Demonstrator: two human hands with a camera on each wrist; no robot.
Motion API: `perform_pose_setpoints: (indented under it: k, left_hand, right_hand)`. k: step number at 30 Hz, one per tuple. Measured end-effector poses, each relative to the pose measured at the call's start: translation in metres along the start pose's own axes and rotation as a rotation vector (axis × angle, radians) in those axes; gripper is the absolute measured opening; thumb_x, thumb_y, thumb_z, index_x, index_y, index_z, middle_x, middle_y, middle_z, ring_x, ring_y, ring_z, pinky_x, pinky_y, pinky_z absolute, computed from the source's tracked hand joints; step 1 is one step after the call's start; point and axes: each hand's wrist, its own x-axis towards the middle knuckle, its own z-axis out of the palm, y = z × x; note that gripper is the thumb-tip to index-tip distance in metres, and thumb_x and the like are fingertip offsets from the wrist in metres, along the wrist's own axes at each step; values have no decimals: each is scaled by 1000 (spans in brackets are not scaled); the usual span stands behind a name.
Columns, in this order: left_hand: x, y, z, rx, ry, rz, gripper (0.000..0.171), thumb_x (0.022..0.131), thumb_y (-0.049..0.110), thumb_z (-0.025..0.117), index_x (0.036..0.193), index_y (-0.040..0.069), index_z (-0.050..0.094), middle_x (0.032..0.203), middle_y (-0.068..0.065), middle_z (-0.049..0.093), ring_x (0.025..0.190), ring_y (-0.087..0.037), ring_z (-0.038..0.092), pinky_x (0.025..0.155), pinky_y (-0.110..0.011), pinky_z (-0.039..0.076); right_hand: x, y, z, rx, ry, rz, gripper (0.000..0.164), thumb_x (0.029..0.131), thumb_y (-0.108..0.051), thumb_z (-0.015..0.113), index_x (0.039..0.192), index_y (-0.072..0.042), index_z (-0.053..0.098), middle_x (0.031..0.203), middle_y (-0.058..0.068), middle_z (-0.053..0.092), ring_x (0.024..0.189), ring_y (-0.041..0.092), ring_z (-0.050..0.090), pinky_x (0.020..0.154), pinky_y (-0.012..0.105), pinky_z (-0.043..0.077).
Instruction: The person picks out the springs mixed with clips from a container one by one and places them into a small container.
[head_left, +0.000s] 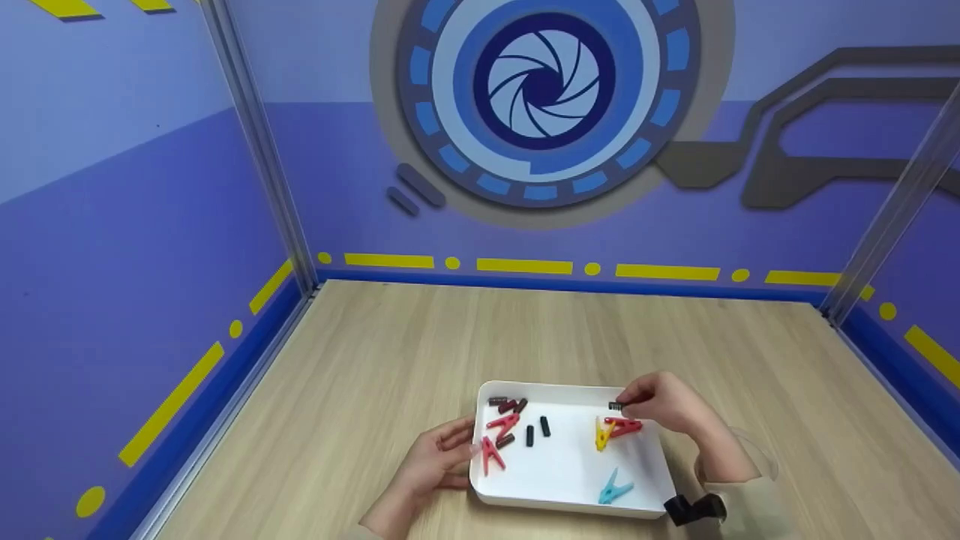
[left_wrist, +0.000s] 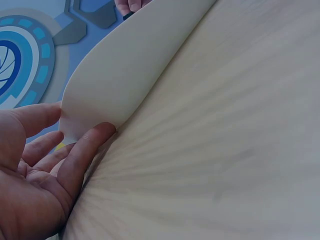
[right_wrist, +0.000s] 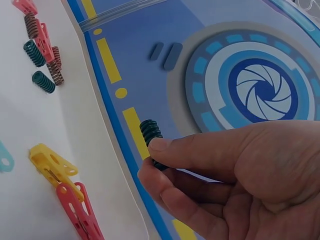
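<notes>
My right hand [head_left: 667,401] pinches a dark green coil spring [right_wrist: 151,131] between thumb and fingers, over the tray's far right corner. A white tray [head_left: 555,480] sits on the table; my left hand [head_left: 435,457] holds its left wall, with a fingertip over the rim. Two more dark springs [head_left: 529,436] lie near the tray's middle. Several brown and red springs [head_left: 498,401] lie at its far left among two red clips [head_left: 491,456]. A yellow clip [head_left: 602,435] and another red clip [head_left: 624,427] are below my right hand. One light blue clip [head_left: 615,489] lies near the front.
The wooden table [head_left: 390,337] extends around the tray. Blue printed panels [head_left: 337,172] enclose it at the back and sides, with metal posts [head_left: 259,142] at the corners. A black strap piece [head_left: 696,510] is by my right sleeve, at the tray's near right corner.
</notes>
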Motion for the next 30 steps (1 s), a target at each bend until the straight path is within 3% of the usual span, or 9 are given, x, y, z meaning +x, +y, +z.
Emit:
perform_pose_setpoints:
  k: [19, 30]
  left_hand:
    - [-1, 0, 2, -11, -9, 12, 60, 98, 13, 69, 153, 2, 46, 153, -24, 52, 101, -21, 73, 65, -37, 65]
    - [-1, -1, 0, -8, -5, 12, 60, 99, 12, 68, 153, 3, 46, 153, -23, 52, 101, -21, 74, 65, -38, 65]
  right_hand:
    - [-24, 25, -44, -8, 26, 119, 19, 86, -9, 80, 105, -4, 78, 99, 7, 75, 86, 20, 62, 76, 30, 50]
    - [-43, 48, -75, 4, -58, 74, 25, 88, -13, 78, 108, 1, 76, 101, 8, 77, 86, 17, 65, 76, 27, 56]
